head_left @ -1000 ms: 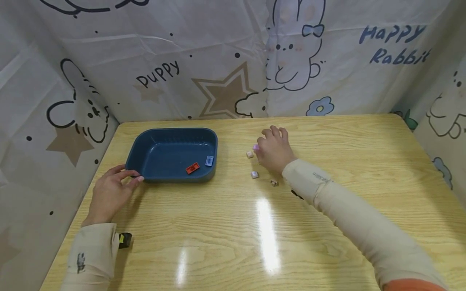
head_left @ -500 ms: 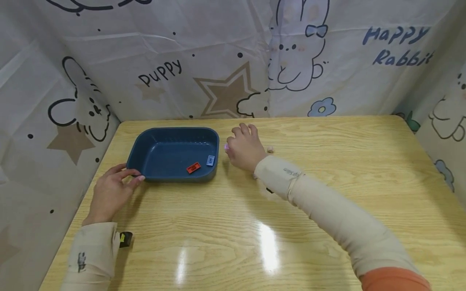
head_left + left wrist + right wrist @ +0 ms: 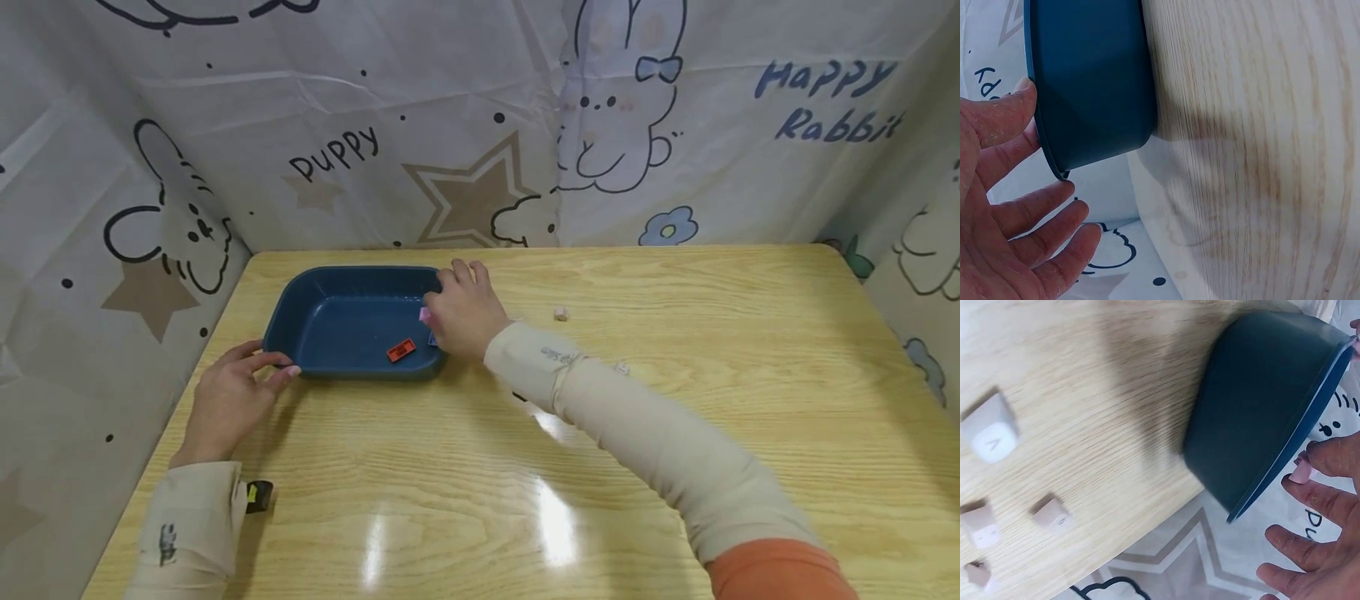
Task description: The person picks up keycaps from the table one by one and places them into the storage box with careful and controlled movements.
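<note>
Between thumb and index finger, my right hand (image 3: 467, 310) pinches a small pink keycap (image 3: 425, 315). It is over the right rim of a dark blue rectangular basin (image 3: 352, 373). The right wrist view shows the pink keycap (image 3: 1302, 470) beside the basin's rim (image 3: 1291, 440), the other fingers spread apart. My left hand (image 3: 234, 398) holds the basin's near left corner, its thumb and index finger on the rim in the left wrist view. Inside the basin lie a red rectangular piece (image 3: 401, 350) and a small blue piece (image 3: 432, 340), the latter mostly hidden by my right hand.
Several pale keycaps stand on the wooden table (image 3: 675, 317) to the right of the basin, among them a white keycap (image 3: 991, 431) and a pinkish keycap (image 3: 1052, 515). My right sleeve covers some in the head view. A printed cloth (image 3: 450, 125) walls the table's back and sides.
My right hand has carried the pink keycap leftward from beside the other keycaps to above the basin's right side. My left hand has kept its hold on the basin corner.
</note>
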Demonstrator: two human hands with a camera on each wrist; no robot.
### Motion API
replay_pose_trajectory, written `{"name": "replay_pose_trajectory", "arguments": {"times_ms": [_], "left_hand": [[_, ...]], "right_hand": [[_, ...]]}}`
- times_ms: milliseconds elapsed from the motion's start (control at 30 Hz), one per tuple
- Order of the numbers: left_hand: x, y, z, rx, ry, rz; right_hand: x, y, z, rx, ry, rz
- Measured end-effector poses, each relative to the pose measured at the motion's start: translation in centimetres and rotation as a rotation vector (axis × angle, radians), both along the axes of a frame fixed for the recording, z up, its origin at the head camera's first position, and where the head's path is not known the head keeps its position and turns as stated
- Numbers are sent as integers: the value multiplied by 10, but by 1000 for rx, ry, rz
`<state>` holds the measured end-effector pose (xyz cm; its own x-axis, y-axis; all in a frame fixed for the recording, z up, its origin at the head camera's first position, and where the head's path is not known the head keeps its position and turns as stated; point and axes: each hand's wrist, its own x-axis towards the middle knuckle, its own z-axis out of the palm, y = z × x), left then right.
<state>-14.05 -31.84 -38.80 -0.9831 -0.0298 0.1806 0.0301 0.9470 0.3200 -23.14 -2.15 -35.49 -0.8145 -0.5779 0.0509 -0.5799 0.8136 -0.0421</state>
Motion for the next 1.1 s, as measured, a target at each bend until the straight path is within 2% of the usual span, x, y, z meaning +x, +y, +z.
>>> {"name": "replay_pose_trajectory", "arguments": {"times_ms": [367, 600, 733, 1100], "left_hand": [[0, 1, 0, -11, 42, -9], [0, 1, 0, -3, 14, 9], [0, 3, 1, 0, 8, 7], [2, 3, 3, -3, -34, 22]], "right_hand": [[4, -13, 0, -18, 14, 24], [4, -15, -4, 21, 20, 21], [2, -5, -8, 29, 4, -11], [-6, 41, -16, -56, -22, -130]]}}
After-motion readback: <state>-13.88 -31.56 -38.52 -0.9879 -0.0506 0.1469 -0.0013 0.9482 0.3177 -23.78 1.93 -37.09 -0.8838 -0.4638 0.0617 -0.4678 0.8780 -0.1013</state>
